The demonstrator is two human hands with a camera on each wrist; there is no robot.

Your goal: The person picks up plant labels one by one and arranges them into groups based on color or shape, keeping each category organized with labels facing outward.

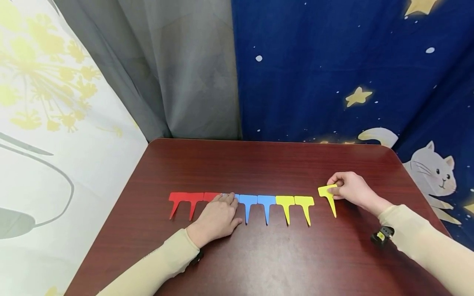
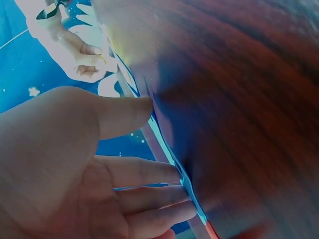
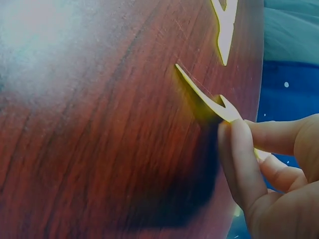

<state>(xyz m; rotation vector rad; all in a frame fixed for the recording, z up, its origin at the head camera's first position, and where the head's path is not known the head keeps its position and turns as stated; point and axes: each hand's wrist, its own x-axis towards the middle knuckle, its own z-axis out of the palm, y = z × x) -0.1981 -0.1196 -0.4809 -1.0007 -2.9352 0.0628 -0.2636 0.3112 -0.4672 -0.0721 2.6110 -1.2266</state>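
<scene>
A row of T-shaped plastic plant labels lies across the table: red plant labels [image 1: 185, 198] at the left, blue plant labels [image 1: 257, 200] in the middle, yellow plant labels [image 1: 295, 201] at the right. My left hand [image 1: 219, 216] rests with extended fingers over the place where red meets blue, partly hiding the labels there. To the right of the row, my right hand [image 1: 349, 189] pinches one more yellow plant label [image 1: 327, 191] by its head, between thumb and fingers. In the right wrist view its pointed stem [image 3: 199, 94] slants near the tabletop.
The dark reddish wooden table [image 1: 259, 259] has rounded far corners. Behind it hang a grey curtain [image 1: 200, 74] and a blue curtain [image 1: 314, 61] with stars and a cat. A white patterned cloth [image 1: 74, 164] covers the left side.
</scene>
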